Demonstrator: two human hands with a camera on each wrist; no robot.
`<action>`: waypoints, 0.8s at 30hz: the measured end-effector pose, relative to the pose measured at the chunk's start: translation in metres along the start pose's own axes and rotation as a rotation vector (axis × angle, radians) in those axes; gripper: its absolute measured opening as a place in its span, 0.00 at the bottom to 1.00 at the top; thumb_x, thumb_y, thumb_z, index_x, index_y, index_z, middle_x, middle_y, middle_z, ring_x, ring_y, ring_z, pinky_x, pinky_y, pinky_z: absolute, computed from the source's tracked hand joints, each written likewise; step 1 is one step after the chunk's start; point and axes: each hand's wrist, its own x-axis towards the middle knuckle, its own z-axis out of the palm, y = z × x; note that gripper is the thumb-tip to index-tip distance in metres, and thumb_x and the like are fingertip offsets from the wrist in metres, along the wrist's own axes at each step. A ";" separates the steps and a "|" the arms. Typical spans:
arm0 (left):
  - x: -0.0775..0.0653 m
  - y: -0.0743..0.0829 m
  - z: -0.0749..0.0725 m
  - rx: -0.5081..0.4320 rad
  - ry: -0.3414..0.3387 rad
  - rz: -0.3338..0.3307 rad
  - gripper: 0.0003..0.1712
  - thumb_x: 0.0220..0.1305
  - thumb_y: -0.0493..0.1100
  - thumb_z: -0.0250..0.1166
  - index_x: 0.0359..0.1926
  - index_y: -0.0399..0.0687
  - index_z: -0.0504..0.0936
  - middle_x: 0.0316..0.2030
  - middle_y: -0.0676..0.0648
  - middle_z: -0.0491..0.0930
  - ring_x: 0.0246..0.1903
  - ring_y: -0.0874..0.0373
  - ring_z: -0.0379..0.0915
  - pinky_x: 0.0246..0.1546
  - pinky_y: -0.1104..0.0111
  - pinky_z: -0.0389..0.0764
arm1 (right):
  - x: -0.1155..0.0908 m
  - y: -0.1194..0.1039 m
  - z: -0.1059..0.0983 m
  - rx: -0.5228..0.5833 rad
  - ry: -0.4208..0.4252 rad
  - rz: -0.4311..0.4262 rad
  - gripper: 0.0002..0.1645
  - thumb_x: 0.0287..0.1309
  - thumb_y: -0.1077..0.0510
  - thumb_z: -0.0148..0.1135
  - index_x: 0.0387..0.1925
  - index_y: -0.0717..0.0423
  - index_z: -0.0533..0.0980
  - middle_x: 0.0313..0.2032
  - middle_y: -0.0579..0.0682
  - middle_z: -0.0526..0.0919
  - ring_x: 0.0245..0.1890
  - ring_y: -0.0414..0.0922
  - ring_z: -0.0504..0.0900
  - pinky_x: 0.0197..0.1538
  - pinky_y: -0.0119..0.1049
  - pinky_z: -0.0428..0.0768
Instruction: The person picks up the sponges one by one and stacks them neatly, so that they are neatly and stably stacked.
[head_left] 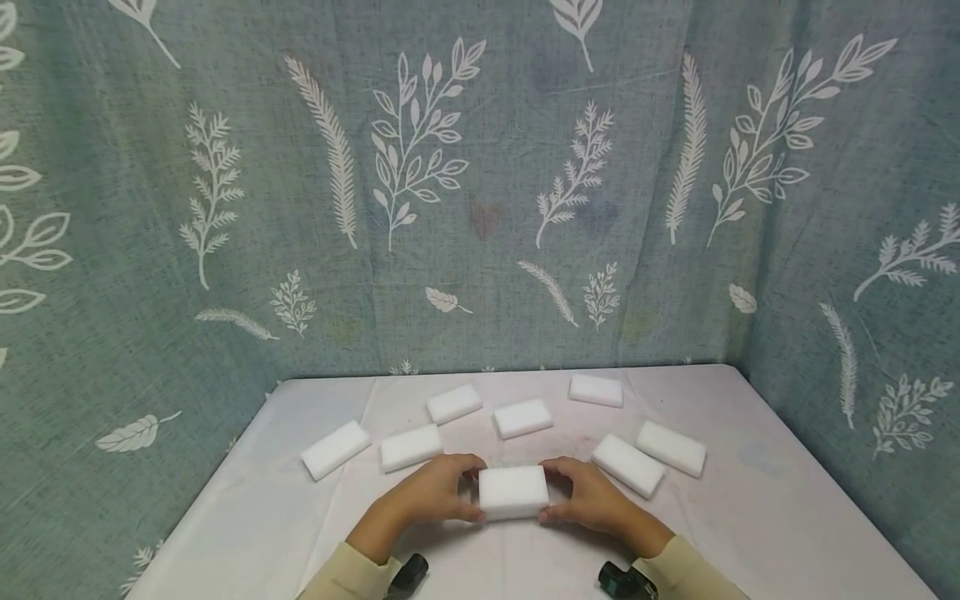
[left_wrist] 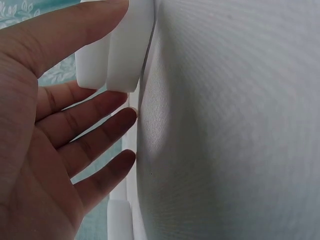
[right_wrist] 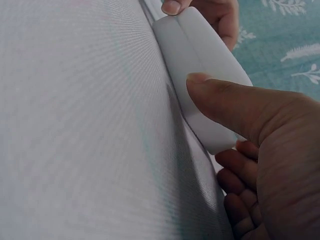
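Observation:
Close to the near side of the table, two white sponge blocks [head_left: 513, 492] lie one on top of the other, with a seam between them in the left wrist view. My left hand [head_left: 438, 490] pinches their left end, thumb on the near side and index finger on the far side. At the right end my right hand [head_left: 588, 497] does the same, its thumb flat on the near face in the right wrist view. The other fingers of the left hand [left_wrist: 75, 130] spread below the block [left_wrist: 131, 50] in its wrist view. The lower block sits right at the tabletop.
Several more white sponge blocks lie around on the white-covered table [head_left: 247, 533]: one left [head_left: 335, 450], one beside the left hand [head_left: 411, 447], one at the back right [head_left: 596, 390], and a pair near the right hand [head_left: 628, 465]. A leaf-patterned curtain [head_left: 480, 208] encloses the back and sides.

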 end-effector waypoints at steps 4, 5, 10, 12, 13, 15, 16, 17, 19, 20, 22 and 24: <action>0.000 -0.001 0.001 0.004 0.006 0.007 0.35 0.41 0.56 0.80 0.51 0.51 0.80 0.40 0.61 0.79 0.42 0.63 0.76 0.44 0.67 0.77 | 0.000 0.000 0.001 0.007 -0.001 0.002 0.47 0.36 0.36 0.79 0.57 0.55 0.76 0.53 0.46 0.80 0.55 0.46 0.76 0.58 0.47 0.73; 0.000 -0.001 0.001 0.004 0.006 0.005 0.35 0.41 0.56 0.80 0.52 0.51 0.80 0.40 0.62 0.78 0.41 0.63 0.75 0.44 0.67 0.77 | -0.001 0.000 0.001 0.007 -0.001 0.001 0.48 0.36 0.36 0.79 0.57 0.54 0.76 0.53 0.46 0.80 0.55 0.45 0.76 0.58 0.46 0.73; 0.000 -0.003 0.001 0.013 0.006 0.007 0.35 0.41 0.55 0.80 0.52 0.51 0.79 0.40 0.62 0.78 0.43 0.63 0.75 0.46 0.66 0.76 | 0.000 -0.001 0.001 0.002 0.010 -0.015 0.48 0.35 0.36 0.79 0.57 0.54 0.76 0.52 0.44 0.80 0.54 0.44 0.76 0.57 0.45 0.74; 0.000 -0.003 0.001 0.012 0.001 0.007 0.35 0.42 0.55 0.79 0.53 0.50 0.80 0.41 0.62 0.78 0.43 0.63 0.75 0.48 0.66 0.76 | 0.000 -0.001 0.000 -0.004 0.014 -0.026 0.47 0.34 0.36 0.79 0.57 0.54 0.76 0.52 0.44 0.80 0.54 0.44 0.77 0.57 0.46 0.74; 0.000 -0.002 0.001 0.011 -0.003 0.008 0.36 0.42 0.55 0.79 0.53 0.50 0.80 0.41 0.61 0.79 0.44 0.63 0.75 0.48 0.66 0.76 | 0.000 -0.001 0.000 -0.008 0.015 -0.029 0.47 0.34 0.37 0.80 0.57 0.54 0.76 0.52 0.44 0.80 0.54 0.44 0.77 0.57 0.46 0.74; 0.000 -0.002 0.000 0.014 -0.012 0.005 0.37 0.43 0.55 0.79 0.55 0.48 0.79 0.42 0.61 0.79 0.45 0.63 0.75 0.50 0.65 0.76 | 0.000 -0.001 0.000 -0.013 0.014 -0.031 0.47 0.35 0.37 0.80 0.56 0.54 0.76 0.52 0.43 0.80 0.54 0.43 0.76 0.58 0.46 0.73; 0.000 -0.001 0.000 0.016 -0.016 0.003 0.38 0.43 0.55 0.79 0.56 0.47 0.79 0.43 0.60 0.79 0.45 0.63 0.75 0.51 0.65 0.75 | 0.000 -0.001 0.000 -0.014 0.013 -0.032 0.46 0.34 0.37 0.80 0.56 0.54 0.76 0.51 0.43 0.80 0.54 0.43 0.77 0.57 0.45 0.74; 0.000 -0.001 0.000 0.021 -0.021 0.003 0.39 0.44 0.55 0.78 0.57 0.45 0.78 0.43 0.59 0.79 0.46 0.63 0.75 0.51 0.65 0.75 | 0.000 -0.001 -0.001 -0.016 0.013 -0.034 0.46 0.34 0.37 0.80 0.56 0.54 0.76 0.51 0.43 0.80 0.54 0.43 0.77 0.57 0.45 0.74; 0.000 0.000 -0.001 0.029 -0.030 -0.004 0.41 0.45 0.55 0.78 0.59 0.43 0.77 0.45 0.58 0.80 0.47 0.63 0.75 0.53 0.64 0.75 | -0.001 -0.001 -0.001 -0.017 0.015 -0.038 0.46 0.34 0.37 0.80 0.55 0.55 0.77 0.51 0.43 0.80 0.53 0.43 0.77 0.57 0.45 0.74; 0.000 0.000 -0.001 0.031 -0.033 -0.007 0.42 0.45 0.55 0.78 0.60 0.41 0.76 0.45 0.57 0.80 0.47 0.63 0.75 0.54 0.63 0.74 | -0.001 -0.002 -0.001 -0.015 0.015 -0.041 0.46 0.33 0.37 0.80 0.54 0.55 0.77 0.50 0.43 0.81 0.53 0.43 0.77 0.56 0.45 0.75; 0.000 0.000 -0.001 0.033 -0.039 -0.013 0.43 0.45 0.55 0.78 0.61 0.40 0.75 0.46 0.56 0.80 0.48 0.62 0.74 0.54 0.63 0.74 | -0.001 -0.002 0.000 -0.014 0.020 -0.052 0.46 0.33 0.37 0.81 0.53 0.56 0.78 0.49 0.43 0.81 0.51 0.43 0.78 0.55 0.44 0.75; 0.000 0.000 -0.001 0.028 -0.045 -0.018 0.44 0.45 0.55 0.78 0.61 0.40 0.75 0.47 0.56 0.80 0.48 0.62 0.74 0.55 0.63 0.74 | -0.002 -0.002 0.000 -0.010 0.025 -0.063 0.45 0.33 0.38 0.81 0.53 0.56 0.78 0.49 0.43 0.81 0.51 0.43 0.78 0.55 0.44 0.75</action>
